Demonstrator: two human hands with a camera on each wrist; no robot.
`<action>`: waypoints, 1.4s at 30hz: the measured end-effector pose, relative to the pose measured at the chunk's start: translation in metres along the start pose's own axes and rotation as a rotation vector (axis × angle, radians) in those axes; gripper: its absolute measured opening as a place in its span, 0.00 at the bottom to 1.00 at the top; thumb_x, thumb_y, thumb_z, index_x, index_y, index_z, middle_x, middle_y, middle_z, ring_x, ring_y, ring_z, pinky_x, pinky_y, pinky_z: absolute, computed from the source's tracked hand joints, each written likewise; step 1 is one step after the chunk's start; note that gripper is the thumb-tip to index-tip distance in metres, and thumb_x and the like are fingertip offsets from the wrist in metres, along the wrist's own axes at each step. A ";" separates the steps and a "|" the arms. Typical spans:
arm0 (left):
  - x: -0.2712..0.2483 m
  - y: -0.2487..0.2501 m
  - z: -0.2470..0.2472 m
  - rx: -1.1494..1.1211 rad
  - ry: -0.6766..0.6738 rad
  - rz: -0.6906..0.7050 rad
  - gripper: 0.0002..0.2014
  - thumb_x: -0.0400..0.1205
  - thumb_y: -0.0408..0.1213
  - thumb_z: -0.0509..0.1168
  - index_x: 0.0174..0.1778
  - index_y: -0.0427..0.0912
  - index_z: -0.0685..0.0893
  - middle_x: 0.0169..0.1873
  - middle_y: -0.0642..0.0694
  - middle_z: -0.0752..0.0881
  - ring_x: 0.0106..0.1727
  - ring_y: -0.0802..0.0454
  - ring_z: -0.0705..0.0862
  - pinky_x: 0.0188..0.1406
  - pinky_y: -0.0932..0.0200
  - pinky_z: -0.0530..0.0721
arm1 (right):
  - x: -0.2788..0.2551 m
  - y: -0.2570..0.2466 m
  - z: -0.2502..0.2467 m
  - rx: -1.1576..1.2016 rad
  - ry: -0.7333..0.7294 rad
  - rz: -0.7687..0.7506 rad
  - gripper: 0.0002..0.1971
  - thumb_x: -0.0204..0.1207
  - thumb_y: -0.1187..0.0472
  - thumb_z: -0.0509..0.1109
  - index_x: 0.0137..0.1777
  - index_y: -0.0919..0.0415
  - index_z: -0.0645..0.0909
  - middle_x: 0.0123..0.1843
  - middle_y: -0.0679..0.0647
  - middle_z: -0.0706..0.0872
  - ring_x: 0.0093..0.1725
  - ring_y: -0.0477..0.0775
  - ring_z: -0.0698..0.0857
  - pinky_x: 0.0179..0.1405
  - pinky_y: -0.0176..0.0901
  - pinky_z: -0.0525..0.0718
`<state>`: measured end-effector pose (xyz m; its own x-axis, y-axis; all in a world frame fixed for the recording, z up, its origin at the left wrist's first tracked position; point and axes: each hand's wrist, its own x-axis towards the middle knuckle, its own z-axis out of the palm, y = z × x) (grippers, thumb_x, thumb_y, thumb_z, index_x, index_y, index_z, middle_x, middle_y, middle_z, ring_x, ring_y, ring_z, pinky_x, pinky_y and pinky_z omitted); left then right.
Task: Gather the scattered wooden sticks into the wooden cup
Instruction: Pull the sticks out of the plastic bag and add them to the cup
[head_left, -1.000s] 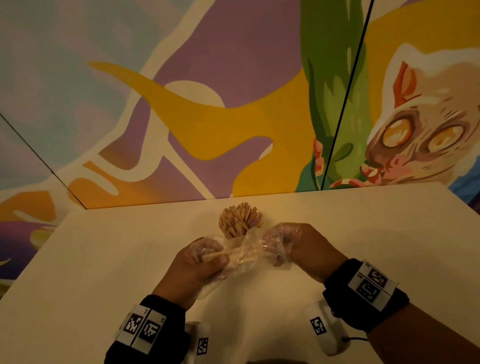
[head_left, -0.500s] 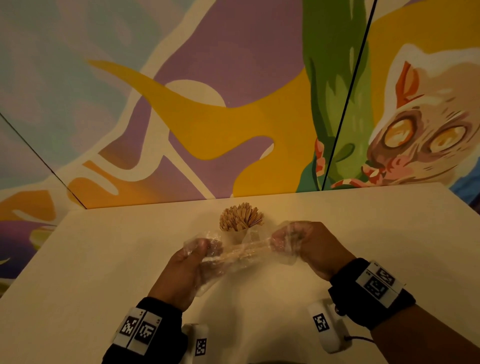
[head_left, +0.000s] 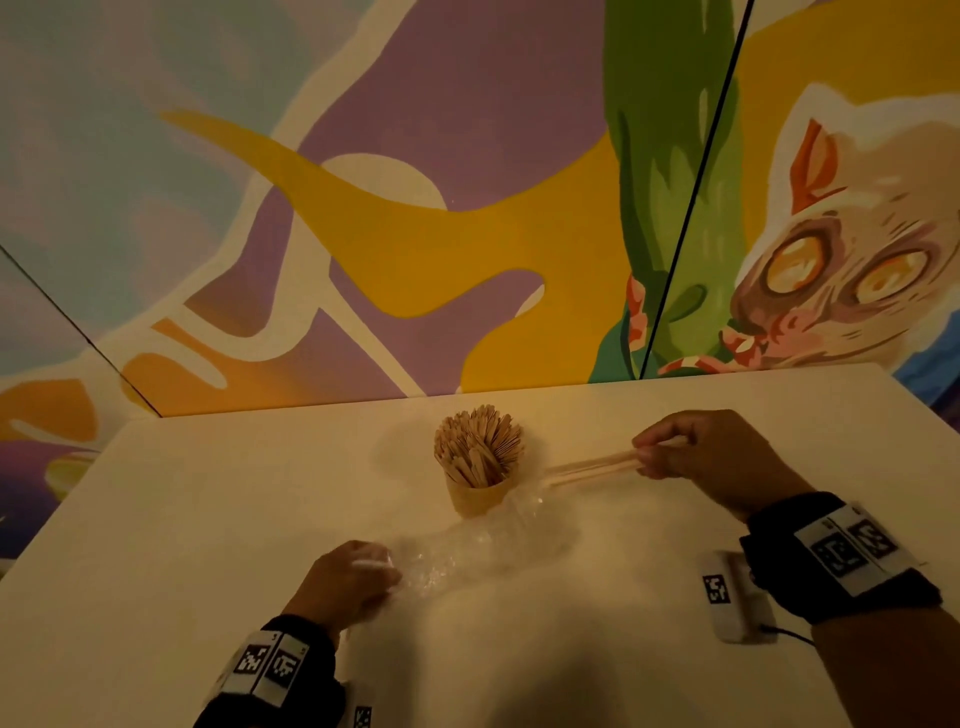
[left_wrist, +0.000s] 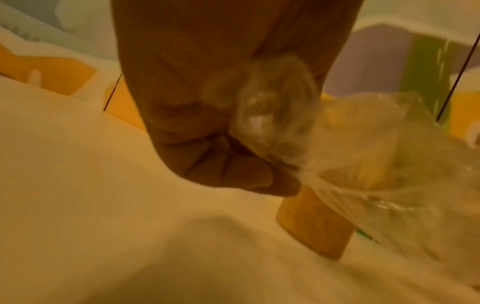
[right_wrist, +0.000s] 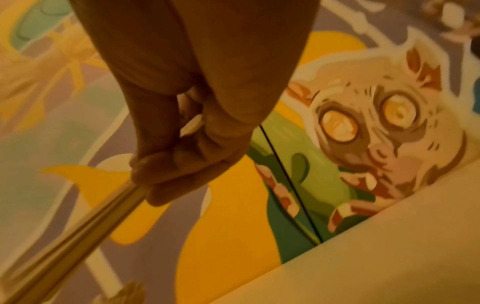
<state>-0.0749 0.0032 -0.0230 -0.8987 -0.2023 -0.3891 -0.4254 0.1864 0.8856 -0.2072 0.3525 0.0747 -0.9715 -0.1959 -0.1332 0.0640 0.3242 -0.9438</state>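
- Fingers (head_left: 655, 451) of right hand (head_left: 719, 457): pinching a bundle of sticks (head_left: 592, 466), level, beside the cup (head_left: 475, 496).
- Left hand (head_left: 343, 584): curled around clear plastic wrap (head_left: 462, 558) over the counter (head_left: 208, 519).

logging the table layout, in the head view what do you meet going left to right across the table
left hand gripping clear plastic wrap → wooden cup packed with sticks → loose wooden sticks → right hand holding them

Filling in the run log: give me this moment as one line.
left hand: grips plastic wrap | right hand: pinches sticks beside cup | cup: upright, full | sticks: not yet in
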 end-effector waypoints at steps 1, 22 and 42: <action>0.004 -0.009 -0.003 0.317 0.069 0.122 0.19 0.52 0.42 0.84 0.33 0.58 0.84 0.36 0.55 0.88 0.34 0.55 0.87 0.26 0.69 0.83 | 0.002 0.000 -0.006 -0.022 0.033 -0.004 0.05 0.70 0.73 0.75 0.41 0.64 0.88 0.40 0.66 0.90 0.38 0.63 0.91 0.45 0.42 0.89; -0.019 0.086 0.067 0.157 -0.456 0.140 0.11 0.87 0.44 0.55 0.43 0.44 0.75 0.23 0.52 0.74 0.18 0.57 0.71 0.23 0.62 0.72 | -0.016 -0.024 0.103 -0.328 -0.327 -0.294 0.14 0.80 0.57 0.68 0.64 0.55 0.80 0.55 0.44 0.86 0.53 0.44 0.85 0.53 0.37 0.80; 0.014 0.093 0.069 0.380 -0.207 0.279 0.26 0.61 0.58 0.78 0.44 0.45 0.78 0.34 0.54 0.79 0.34 0.58 0.76 0.35 0.59 0.73 | 0.002 -0.025 0.092 -0.110 -0.277 -0.133 0.02 0.73 0.66 0.75 0.40 0.61 0.85 0.30 0.54 0.89 0.29 0.49 0.88 0.34 0.38 0.86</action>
<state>-0.1346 0.0841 0.0360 -0.9694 0.0923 -0.2274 -0.1407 0.5500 0.8232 -0.1900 0.2583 0.0705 -0.8699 -0.4824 -0.1027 -0.0987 0.3743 -0.9220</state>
